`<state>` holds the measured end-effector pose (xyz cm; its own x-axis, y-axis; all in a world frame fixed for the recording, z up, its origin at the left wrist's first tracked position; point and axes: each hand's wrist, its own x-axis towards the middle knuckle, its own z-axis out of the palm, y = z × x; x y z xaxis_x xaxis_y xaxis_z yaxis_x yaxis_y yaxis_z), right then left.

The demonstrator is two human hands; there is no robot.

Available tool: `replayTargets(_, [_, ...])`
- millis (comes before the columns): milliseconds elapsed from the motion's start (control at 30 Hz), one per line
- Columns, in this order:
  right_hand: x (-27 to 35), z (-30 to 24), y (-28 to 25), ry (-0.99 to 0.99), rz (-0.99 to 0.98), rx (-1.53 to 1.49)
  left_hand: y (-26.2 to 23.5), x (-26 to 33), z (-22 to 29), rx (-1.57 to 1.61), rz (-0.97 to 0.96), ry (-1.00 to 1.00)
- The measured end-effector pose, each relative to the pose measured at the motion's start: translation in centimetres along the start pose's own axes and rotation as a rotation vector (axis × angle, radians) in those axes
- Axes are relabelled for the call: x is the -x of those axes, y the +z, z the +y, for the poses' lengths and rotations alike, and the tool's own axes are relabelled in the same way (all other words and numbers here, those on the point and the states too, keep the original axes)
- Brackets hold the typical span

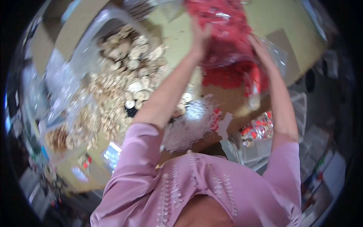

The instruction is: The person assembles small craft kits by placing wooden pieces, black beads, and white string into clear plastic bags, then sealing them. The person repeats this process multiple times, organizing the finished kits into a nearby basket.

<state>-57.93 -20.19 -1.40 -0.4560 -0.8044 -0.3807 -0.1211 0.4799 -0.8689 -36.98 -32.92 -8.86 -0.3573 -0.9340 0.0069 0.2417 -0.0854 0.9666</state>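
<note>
Clear bag [228, 58], bright red pieces [222, 77], cream discs [135, 87], pale yellow tabletop [281, 19], lilac blouse [249, 189], white trim [164, 196]

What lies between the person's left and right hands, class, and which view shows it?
The head view shows a red bag between the left hand and right hand; blur hides exactly how the fingers hold it.

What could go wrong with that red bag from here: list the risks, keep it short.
The bag of red pieces could slip: the left hand and right hand seem to be only at its sides. If it spilled, red pieces might mix with the pale round discs lying loose to its left. The left forearm, close beside those discs, might knock some aside.
</note>
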Motion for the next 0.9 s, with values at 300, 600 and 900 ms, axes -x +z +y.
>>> replayTargets(300, [-2.1, 3.3, -0.3, -0.129, -0.069, -0.069, -8.5, 5.9, 4.4, -1.015, -0.175, 0.182])
replayTargets(600, [-3.4, 5.2, -0.3, -0.213, -0.033, 0.075, -11.4, 15.7, 6.3, -1.18, -0.087, 0.121])
replayTargets(900, [-2.6, 4.8, 0.8, -0.324, 0.091, 0.285, -9.8, 12.8, 4.6, -1.293, -0.381, 0.329])
